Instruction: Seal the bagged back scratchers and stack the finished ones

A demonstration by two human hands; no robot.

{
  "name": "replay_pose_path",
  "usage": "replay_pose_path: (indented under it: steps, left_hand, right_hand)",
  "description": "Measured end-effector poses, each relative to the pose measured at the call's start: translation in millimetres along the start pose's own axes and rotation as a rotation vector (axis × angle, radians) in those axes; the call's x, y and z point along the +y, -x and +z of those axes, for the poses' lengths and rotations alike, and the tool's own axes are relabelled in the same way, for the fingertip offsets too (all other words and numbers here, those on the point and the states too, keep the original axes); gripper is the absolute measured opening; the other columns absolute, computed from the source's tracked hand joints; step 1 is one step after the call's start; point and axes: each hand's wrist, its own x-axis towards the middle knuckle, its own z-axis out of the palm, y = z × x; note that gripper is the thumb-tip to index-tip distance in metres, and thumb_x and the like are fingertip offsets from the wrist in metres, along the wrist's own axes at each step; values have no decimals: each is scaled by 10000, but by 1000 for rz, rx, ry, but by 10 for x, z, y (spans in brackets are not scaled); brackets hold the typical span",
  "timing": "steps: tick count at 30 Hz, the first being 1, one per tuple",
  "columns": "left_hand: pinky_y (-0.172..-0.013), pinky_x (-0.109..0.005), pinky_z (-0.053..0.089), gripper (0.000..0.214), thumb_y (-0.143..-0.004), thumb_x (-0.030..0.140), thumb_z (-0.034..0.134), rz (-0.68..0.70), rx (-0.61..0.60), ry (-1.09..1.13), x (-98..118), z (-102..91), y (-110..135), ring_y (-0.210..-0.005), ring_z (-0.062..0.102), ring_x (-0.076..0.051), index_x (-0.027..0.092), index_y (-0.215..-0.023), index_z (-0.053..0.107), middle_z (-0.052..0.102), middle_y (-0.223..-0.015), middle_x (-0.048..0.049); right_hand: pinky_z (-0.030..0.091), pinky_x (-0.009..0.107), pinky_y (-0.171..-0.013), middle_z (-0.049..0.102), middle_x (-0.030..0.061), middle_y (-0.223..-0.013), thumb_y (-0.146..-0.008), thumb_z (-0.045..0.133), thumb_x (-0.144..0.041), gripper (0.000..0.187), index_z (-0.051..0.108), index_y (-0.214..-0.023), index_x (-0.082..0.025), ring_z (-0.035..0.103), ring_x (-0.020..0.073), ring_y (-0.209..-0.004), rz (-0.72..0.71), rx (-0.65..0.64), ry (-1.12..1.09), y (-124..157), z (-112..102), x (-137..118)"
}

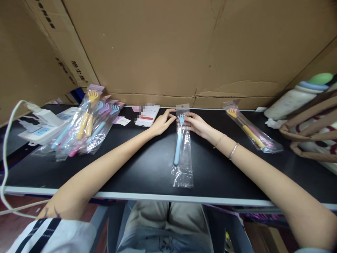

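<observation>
A light blue back scratcher (178, 147) with a hand-shaped head lies in a clear plastic bag (185, 177) on the black table, its head pointing away from me. At the bag's upper left edge is my left hand (161, 123), its thumb and forefinger at the plastic. My right hand (198, 124) has its fingers on the bag's right side, close to the blue head. Both hands are closed on the upper end of the bag, though the exact contact of the left fingertips is hard to make out.
Several bagged back scratchers (88, 123) are heaped at the left, over a power strip (43, 129). More bagged scratchers (249, 130) lie at the right. A phone (147, 116) and small tag (123, 121) sit behind. A bottle (292, 100) and tote bag (313, 135) stand far right. Cardboard (158, 45) walls the back.
</observation>
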Motion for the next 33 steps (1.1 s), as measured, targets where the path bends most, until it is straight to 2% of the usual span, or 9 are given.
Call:
replay_pose_path:
  steps: [3,7,13,19,23,26,28,31,33]
  left_hand:
    - [-1012,-339,441,344,-967,348,413,58,-49,-32,31,-21,15,-1085,622,-183,182,-1259,486,673,-1168,-79]
    - [-962,-359,462,361,-953,427,437,78,-68,-154,42,-34,28,-1044,619,-197,229,-1235,542,688,-1118,-41]
    - [-849,-354,480,389,-912,487,499,72,-68,-317,76,-15,45,-1005,602,-224,218,-1179,586,703,-1061,-40]
    - [-803,-352,471,405,-901,511,489,108,-71,-413,121,-41,65,-962,593,-238,187,-1117,600,689,-993,-56]
    - [-762,-335,462,389,-912,507,464,138,-97,-499,143,-82,80,-944,586,-235,200,-1109,601,666,-935,-51]
    - [-762,-332,459,335,-918,456,455,125,-105,-569,164,-102,89,-943,582,-231,207,-1080,609,649,-940,-52]
    - [-764,-329,461,304,-915,422,455,102,-97,-595,172,-106,91,-963,577,-232,213,-1068,615,639,-970,-58]
    - [-772,-327,467,271,-905,365,454,81,-79,-594,173,-103,91,-1017,564,-237,227,-1062,625,625,-1032,-63]
    - [-780,-328,471,258,-894,323,449,71,-67,-575,169,-98,91,-1044,555,-237,229,-1049,632,622,-1060,-62]
  right_hand:
    - [569,285,-668,651,10,-824,-845,620,-207,197,488,-992,-213,641,128,-737,-37,-25,99,-4,-15,15]
    - [515,260,-554,638,26,-843,-783,689,-305,293,522,-1002,-205,604,152,-732,-143,-40,421,-77,-125,17]
    - [487,346,-754,675,56,-928,-699,748,-348,461,516,-1056,-173,625,196,-809,-291,57,780,-204,-261,89]
    - [473,347,-721,647,103,-1066,-692,725,-492,617,453,-1142,-169,630,234,-872,-311,62,978,-142,-283,81]
    - [487,381,-752,626,124,-1097,-694,698,-546,656,431,-1164,-174,617,259,-920,-364,67,1025,-110,-277,69]
    - [490,406,-801,603,129,-1119,-700,692,-512,598,444,-1136,-186,596,270,-967,-439,81,1034,-97,-243,78]
    - [481,417,-846,590,124,-1112,-733,664,-461,474,477,-1076,-194,568,276,-1007,-530,71,1063,-82,-212,91]
    - [458,437,-889,591,111,-1063,-830,550,-405,252,528,-982,-205,530,280,-1024,-628,30,1150,-52,-170,125]
    - [449,452,-899,598,105,-1041,-883,473,-388,212,553,-964,-210,523,279,-1008,-639,9,1199,-37,-152,152]
